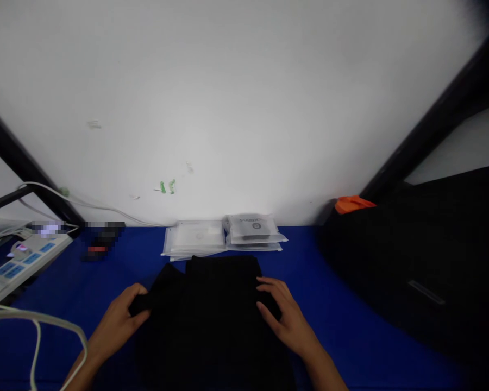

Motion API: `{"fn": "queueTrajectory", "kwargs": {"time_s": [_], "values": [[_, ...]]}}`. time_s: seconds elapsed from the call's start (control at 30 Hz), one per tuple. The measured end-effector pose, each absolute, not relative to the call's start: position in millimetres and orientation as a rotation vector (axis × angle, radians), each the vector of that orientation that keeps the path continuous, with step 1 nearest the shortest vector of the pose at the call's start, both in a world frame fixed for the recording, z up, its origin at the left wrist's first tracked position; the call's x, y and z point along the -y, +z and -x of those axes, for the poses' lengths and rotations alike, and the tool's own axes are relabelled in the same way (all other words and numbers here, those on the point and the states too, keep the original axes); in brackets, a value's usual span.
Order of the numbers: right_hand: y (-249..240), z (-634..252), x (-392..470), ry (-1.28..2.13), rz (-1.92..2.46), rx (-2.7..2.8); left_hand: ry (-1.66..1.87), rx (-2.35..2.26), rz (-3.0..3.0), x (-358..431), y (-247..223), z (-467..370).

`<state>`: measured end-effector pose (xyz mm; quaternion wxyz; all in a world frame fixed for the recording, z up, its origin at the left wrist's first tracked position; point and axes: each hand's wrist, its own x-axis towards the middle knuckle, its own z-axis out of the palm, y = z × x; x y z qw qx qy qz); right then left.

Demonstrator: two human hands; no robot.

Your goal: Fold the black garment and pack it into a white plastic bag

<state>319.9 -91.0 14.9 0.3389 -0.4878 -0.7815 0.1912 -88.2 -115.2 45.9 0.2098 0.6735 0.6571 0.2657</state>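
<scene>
A black cloth item (224, 315), partly folded, lies on the blue surface (338, 326) in the lower middle. At its left edge my left hand (126, 312) grips a black flap between thumb and fingers. On the right edge rests my right hand (281, 309), its fingers apart and touching the cloth. The near end of the cloth runs out of the bottom of the picture.
Two groups of clear zip bags (198, 238) (255, 231) lie against the wall. A white power strip (28, 260) with cables is at the left, beside a blurred dark object (106, 239). A large black bag (411, 260) with an orange piece (353, 204) fills the right.
</scene>
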Motion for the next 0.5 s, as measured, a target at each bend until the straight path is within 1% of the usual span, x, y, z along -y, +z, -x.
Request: {"fn": "queueTrajectory", "kwargs": {"time_s": [0.1,0.2,0.27,0.3,0.37,0.43,0.5], "values": [[16.7,-319.6,91.6,0.507,1.271,2.018,0.963,-1.987,-1.641,108.6,54.4,90.5],[18.6,-319.3,92.8,0.509,1.279,2.007,1.374,-2.131,-1.421,101.3,59.5,78.5],[18.8,-319.5,93.3,0.512,1.288,2.008,1.611,-2.104,-1.375,98.0,58.0,61.6],[18.5,-319.7,93.3,0.514,1.290,2.010,1.649,-2.048,-1.445,97.0,55.6,51.8],[17.4,-320.4,93.2,0.517,1.287,2.018,1.525,-1.872,-1.743,96.1,49.3,32.8],[16.2,-321.1,93.0,0.519,1.285,2.026,1.190,-1.650,-2.060,96.8,43.3,17.9],[15.4,-321.7,93.1,0.517,1.288,2.030,0.881,-1.459,-2.233,99.0,39.5,9.4]]}}
